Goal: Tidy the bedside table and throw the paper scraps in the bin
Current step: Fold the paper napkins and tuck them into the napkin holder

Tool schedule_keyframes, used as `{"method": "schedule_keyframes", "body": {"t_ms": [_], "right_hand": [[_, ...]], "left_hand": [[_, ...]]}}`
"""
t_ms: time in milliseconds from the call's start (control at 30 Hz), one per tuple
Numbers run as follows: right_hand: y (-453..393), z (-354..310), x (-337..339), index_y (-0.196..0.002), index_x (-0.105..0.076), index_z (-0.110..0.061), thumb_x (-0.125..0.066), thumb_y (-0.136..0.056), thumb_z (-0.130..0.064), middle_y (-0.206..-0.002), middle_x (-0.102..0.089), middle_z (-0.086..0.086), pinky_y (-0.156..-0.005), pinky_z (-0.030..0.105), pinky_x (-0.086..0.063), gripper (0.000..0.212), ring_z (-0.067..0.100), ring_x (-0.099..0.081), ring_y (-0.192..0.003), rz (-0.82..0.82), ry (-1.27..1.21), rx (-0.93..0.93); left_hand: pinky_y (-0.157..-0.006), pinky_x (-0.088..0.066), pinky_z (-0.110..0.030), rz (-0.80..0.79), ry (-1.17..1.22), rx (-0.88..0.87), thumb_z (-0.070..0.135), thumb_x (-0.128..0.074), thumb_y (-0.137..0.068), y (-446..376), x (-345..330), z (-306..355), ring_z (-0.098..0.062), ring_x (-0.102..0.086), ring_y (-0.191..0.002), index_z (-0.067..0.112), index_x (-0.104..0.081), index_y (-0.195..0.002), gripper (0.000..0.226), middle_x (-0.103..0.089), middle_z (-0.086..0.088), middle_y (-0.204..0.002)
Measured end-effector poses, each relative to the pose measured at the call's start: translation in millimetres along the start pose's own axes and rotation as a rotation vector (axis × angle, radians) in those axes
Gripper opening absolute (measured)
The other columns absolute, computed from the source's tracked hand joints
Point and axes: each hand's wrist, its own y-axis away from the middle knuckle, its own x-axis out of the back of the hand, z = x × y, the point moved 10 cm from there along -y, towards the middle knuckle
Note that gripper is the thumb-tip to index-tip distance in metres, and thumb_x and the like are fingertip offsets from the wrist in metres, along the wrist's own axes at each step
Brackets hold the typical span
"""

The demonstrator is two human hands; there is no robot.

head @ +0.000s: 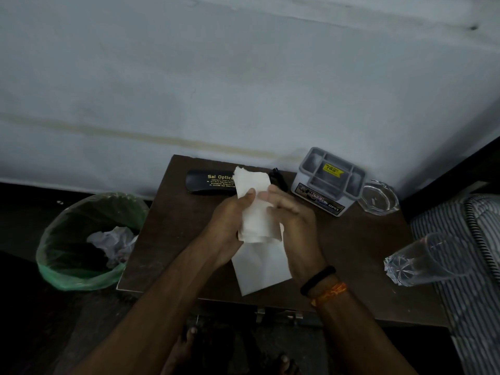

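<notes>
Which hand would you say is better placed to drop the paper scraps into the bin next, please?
Left, probably. The left hand grips the paper scraps and is on the side of the green-lined bin, left of the bedside table. The right hand is farther away.

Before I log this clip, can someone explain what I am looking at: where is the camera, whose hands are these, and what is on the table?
The single picture comes from a camera worn on a person's head, looking down. Both hands, left hand and right hand, hold folded white paper above the dark brown wooden bedside table. Another white sheet sits below the hands. On the table lie a black spectacle case, a grey plastic organiser box and a clear glass ashtray. A green-lined bin stands on the left.
</notes>
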Motion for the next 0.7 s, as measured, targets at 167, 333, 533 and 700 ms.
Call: {"method": "schedule_keyframes", "body": {"t_ms": [167,333,533,700], "right_hand": [[-8,17,26,-0.111,-0.061,-0.02,-0.078,-0.079,-0.013,-0.107,-0.069,0.0,-0.074,0.032,-0.058,0.037,0.015,-0.068,-0.097,0.072,0.081,-0.106],[-7,20,3,-0.113,-0.07,-0.013,-0.076,-0.081,-0.008,-0.106,-0.075,0.003,-0.073,0.027,-0.059,0.033,0.018,-0.073,-0.095,-0.147,-0.03,-0.113],[-16,15,34,-0.103,-0.072,-0.023,-0.076,-0.081,-0.013,-0.1,-0.077,-0.002,-0.074,0.031,-0.059,0.024,0.015,-0.073,-0.092,0.061,-0.003,-0.05],[-18,12,32,-0.113,-0.07,-0.014,-0.073,-0.085,-0.017,-0.091,-0.075,0.0,-0.052,0.014,-0.047,0.028,0.0,-0.065,-0.064,-0.118,0.17,-0.098]], "left_hand": [[-0.08,-0.06,-0.045,0.049,-0.05,-0.025,0.04,-0.055,-0.096,-5,9,-1,-0.029,-0.071,-0.1,0.013,-0.063,-0.121,0.038,-0.073,-0.012,-0.113],[-0.088,-0.057,-0.044,0.051,-0.297,-0.09,0.046,-0.056,-0.09,-8,6,4,-0.026,-0.069,-0.104,0.018,-0.064,-0.12,0.042,-0.073,-0.006,-0.11],[-0.077,-0.061,-0.038,-0.156,-0.594,-0.133,0.013,-0.072,-0.084,-1,-9,4,-0.023,-0.07,-0.102,0.016,-0.056,-0.132,0.05,-0.068,-0.006,-0.119],[-0.067,-0.061,-0.03,-0.132,-0.589,-0.143,-0.002,-0.067,-0.086,1,-5,6,-0.024,-0.072,-0.091,0.008,-0.057,-0.132,0.049,-0.068,-0.013,-0.119]]}}
